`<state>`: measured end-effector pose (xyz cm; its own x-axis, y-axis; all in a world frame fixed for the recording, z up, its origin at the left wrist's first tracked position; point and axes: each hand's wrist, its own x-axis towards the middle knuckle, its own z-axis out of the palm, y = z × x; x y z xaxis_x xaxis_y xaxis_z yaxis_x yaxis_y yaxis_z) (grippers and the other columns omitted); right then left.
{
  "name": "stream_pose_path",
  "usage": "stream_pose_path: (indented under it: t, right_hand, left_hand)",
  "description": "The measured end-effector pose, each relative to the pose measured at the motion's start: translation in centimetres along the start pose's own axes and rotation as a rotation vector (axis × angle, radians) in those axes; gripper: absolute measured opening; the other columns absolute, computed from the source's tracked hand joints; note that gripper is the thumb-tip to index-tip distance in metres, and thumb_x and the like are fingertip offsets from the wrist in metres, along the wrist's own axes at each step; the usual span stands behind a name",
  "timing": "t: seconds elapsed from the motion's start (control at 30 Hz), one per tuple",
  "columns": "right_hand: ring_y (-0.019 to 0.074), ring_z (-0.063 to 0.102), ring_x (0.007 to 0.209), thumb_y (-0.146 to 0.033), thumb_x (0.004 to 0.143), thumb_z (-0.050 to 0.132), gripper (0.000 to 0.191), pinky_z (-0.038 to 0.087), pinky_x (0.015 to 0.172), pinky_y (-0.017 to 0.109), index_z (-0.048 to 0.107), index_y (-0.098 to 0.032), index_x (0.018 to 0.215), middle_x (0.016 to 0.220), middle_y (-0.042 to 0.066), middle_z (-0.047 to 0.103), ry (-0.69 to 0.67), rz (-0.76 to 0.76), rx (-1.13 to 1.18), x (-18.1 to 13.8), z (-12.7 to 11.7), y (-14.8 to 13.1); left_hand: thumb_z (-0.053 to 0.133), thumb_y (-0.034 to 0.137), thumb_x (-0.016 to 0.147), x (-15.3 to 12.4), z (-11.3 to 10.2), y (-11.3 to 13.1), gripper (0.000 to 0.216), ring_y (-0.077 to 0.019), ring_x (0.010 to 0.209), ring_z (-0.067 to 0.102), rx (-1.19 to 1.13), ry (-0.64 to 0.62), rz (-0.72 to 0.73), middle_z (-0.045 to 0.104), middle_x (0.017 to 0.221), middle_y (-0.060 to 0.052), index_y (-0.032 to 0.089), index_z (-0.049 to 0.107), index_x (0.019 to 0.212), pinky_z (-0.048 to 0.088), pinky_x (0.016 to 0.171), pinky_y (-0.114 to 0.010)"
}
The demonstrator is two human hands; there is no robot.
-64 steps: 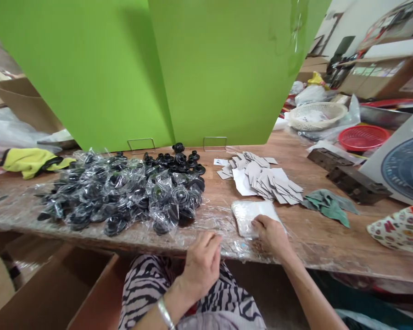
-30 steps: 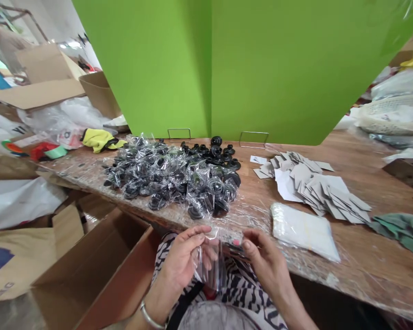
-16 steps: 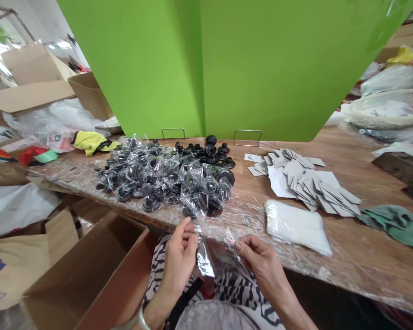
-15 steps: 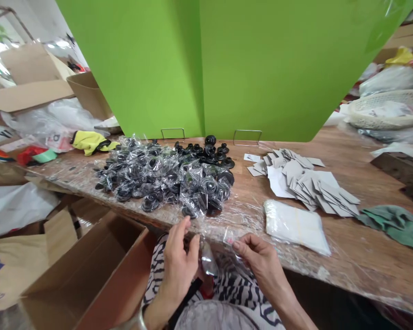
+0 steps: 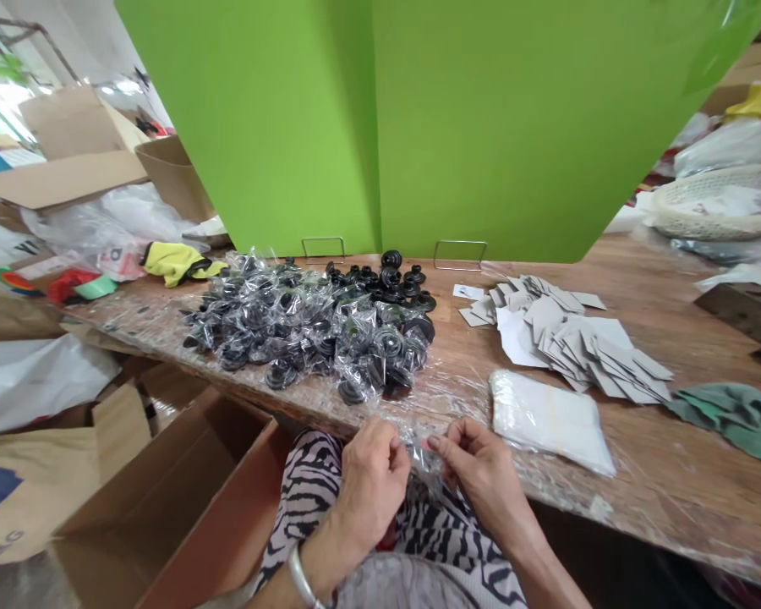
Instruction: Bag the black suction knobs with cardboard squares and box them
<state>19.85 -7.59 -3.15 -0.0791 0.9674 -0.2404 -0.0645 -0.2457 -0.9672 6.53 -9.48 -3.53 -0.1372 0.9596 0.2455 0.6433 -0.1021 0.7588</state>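
From my remote feed, the view has swung left since the first frame, bringing more of the open cardboard box (image 5: 225,478) into shot. The wearer's right hand (image 5: 485,478) is off the white packet (image 5: 549,421) now, which lies apart from it. The clear plastic bag (image 5: 422,452), held up below the table edge 1.0 s ago, has dropped to the edge, mostly hidden, pinched between that hand and the left hand (image 5: 373,484).

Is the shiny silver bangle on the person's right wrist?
No, the shiny silver bangle circles the wrist behind the left hand, while the wrist behind the right hand looks bare.
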Motion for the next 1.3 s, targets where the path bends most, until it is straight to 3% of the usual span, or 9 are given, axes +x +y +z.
stream_pose_path:
  t: [0.13,0.33,0.47,0.57,0.67,0.83,1.03,1.17,1.3]
  right_hand:
    - [0.0073,0.036,0.038,-0.050,0.061,0.067,0.040,0.028,0.037,0.020,0.038,-0.021,0.059,0.043,-0.009,0.040,-0.123,0.015,-0.016,0.3,0.3,0.7]
    - [0.0099,0.043,0.049,-0.036,0.073,0.059,0.022,0.036,0.045,0.021,0.047,-0.020,0.064,0.054,-0.005,0.045,-0.046,-0.295,-0.472,1.0,-2.0,1.3]
    - [0.0168,0.057,0.074,-0.037,0.079,0.054,0.022,0.045,0.061,0.026,0.055,-0.021,0.094,0.088,0.005,0.061,-0.085,-0.719,-0.834,-0.4,-1.7,0.4]
    - [0.0172,0.057,0.065,-0.031,0.082,0.051,0.013,0.043,0.058,0.027,0.057,-0.020,0.084,0.076,0.003,0.062,-0.197,-0.934,-1.093,-1.6,-0.3,0.9]
    - [0.0155,0.056,0.060,-0.021,0.080,0.050,0.008,0.040,0.055,0.026,0.056,-0.019,0.075,0.068,0.001,0.061,-0.336,-0.801,-1.115,-1.8,0.3,1.1]
    - [0.0118,0.056,0.059,-0.034,0.078,0.053,0.016,0.042,0.056,0.023,0.063,-0.021,0.078,0.071,-0.001,0.064,-0.560,-0.250,-0.559,3.0,-1.4,-2.6]
    - [0.0096,0.052,0.056,-0.037,0.076,0.055,0.025,0.042,0.056,0.024,0.060,-0.014,0.084,0.074,0.001,0.060,0.077,-0.322,-0.464,18.6,-2.3,-7.2]
    - [0.0109,0.056,0.078,-0.032,0.083,0.052,0.025,0.045,0.075,0.029,0.057,-0.011,0.096,0.095,0.003,0.057,0.203,-0.353,-0.586,25.3,-0.7,-7.2]
    - [0.0127,0.056,0.085,-0.034,0.088,0.044,0.027,0.045,0.079,0.031,0.058,-0.011,0.090,0.097,0.001,0.055,0.199,-0.352,-0.677,26.3,-0.6,-6.7]
  left_hand:
    - [0.042,0.005,0.068,-0.7,0.7,0.0,0.028,-0.0160,0.075,0.055,0.020,0.065,0.124,0.057,0.081,-0.004,0.018,0.051,0.091,0.044,0.067,-0.026]
    - [0.044,0.012,0.070,0.0,0.1,-0.5,0.016,-0.0088,0.046,0.043,-0.150,-0.113,-0.161,0.045,0.050,0.004,0.017,0.049,0.056,0.033,0.045,-0.018]
    - [0.045,0.015,0.069,0.9,-0.1,-0.1,0.014,-0.0087,0.046,0.044,-0.207,-0.068,-0.277,0.048,0.049,0.004,0.017,0.050,0.055,0.034,0.046,-0.018]
    - [0.048,0.019,0.070,1.2,-0.1,-0.1,0.016,-0.0090,0.045,0.044,-0.206,-0.014,-0.239,0.046,0.048,0.004,0.017,0.049,0.055,0.034,0.045,-0.018]
    - [0.045,0.020,0.075,1.2,0.0,-0.9,0.020,-0.0095,0.047,0.043,-0.060,0.120,-0.087,0.046,0.051,0.003,0.017,0.051,0.057,0.035,0.047,-0.019]
    - [0.040,0.014,0.079,1.7,0.2,-2.6,0.020,-0.0101,0.052,0.050,0.021,0.149,0.056,0.053,0.058,0.001,0.018,0.055,0.065,0.039,0.052,-0.018]
    - [0.043,0.012,0.072,3.0,0.6,-3.1,0.017,-0.0087,0.046,0.045,0.072,0.177,0.020,0.045,0.051,0.004,0.019,0.049,0.058,0.035,0.047,-0.017]
    - [0.045,0.017,0.072,3.3,1.4,-2.9,0.015,-0.0097,0.048,0.046,-0.020,0.173,-0.130,0.045,0.050,0.004,0.019,0.050,0.058,0.036,0.050,-0.019]
    - [0.050,0.026,0.072,3.8,1.4,-2.0,0.016,-0.0095,0.047,0.044,-0.204,0.084,-0.283,0.046,0.050,0.004,0.018,0.051,0.059,0.035,0.047,-0.019]
